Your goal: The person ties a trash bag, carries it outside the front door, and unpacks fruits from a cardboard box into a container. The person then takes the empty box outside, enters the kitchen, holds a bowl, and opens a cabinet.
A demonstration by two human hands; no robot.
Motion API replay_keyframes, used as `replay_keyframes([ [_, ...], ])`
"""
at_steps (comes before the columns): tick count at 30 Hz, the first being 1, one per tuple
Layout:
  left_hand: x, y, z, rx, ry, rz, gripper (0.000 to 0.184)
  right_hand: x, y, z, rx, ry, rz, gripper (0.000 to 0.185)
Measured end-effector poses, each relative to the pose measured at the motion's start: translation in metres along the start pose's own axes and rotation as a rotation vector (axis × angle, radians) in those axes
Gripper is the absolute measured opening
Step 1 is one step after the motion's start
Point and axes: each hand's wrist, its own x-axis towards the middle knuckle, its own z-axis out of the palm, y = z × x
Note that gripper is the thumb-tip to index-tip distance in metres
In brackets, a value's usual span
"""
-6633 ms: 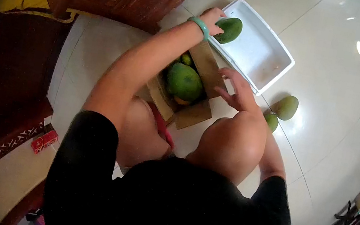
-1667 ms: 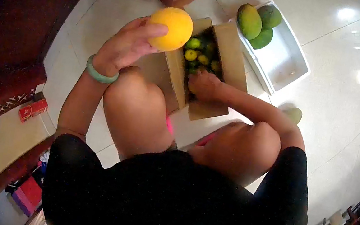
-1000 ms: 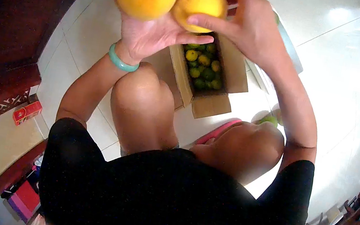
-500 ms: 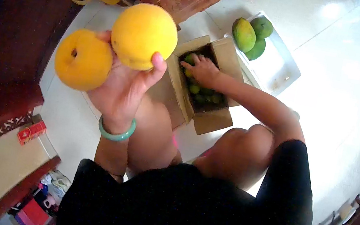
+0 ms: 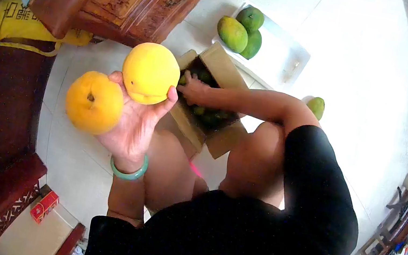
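My left hand, palm up with a green bracelet at the wrist, holds two large round yellow fruits, one at the fingers and thumb, the other by the palm's left side. To the right, my right hand reaches into an open cardboard box, its fingers curled by small green fruits. What those fingers grip is unclear. Beyond the box, a white tray holds three large green fruits, the nearest partly yellow.
Another green fruit lies on the floor at the right. Carved wooden furniture stands at the upper left, beside a yellow bag. A small red box is at the lower left. Shelves with various items line the right edge.
Since the first frame, green fruits have gathered in the tray and the large one has left the box. A second yellow fruit has joined my left hand. My right hand has returned inside the box.
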Motion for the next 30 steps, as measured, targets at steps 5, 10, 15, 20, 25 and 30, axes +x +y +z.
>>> replay_keyframes([
  [5,0.006,0.003,-0.003,-0.018,0.076,0.011,0.038,-0.054,0.038,-0.086,1.337,-0.383,-0.03,0.047],
  [10,0.008,-0.004,-0.001,0.052,0.047,-0.004,0.041,-0.152,0.103,-0.125,1.457,-0.063,0.154,0.034],
  [15,0.017,0.009,0.003,0.066,0.111,-0.196,0.046,-0.192,0.124,-0.111,1.544,0.251,0.249,0.027],
  [20,0.04,-0.001,-0.001,0.228,-0.033,-0.307,0.048,-0.168,0.214,-0.036,1.212,0.666,0.645,0.037],
  [25,0.048,-0.024,-0.003,0.248,0.202,-0.328,0.065,-0.138,0.228,-0.003,0.826,0.893,0.941,0.075],
  [30,0.059,-0.038,-0.007,0.356,0.21,-0.466,0.065,-0.171,0.151,-0.047,1.139,0.841,0.419,0.058],
])
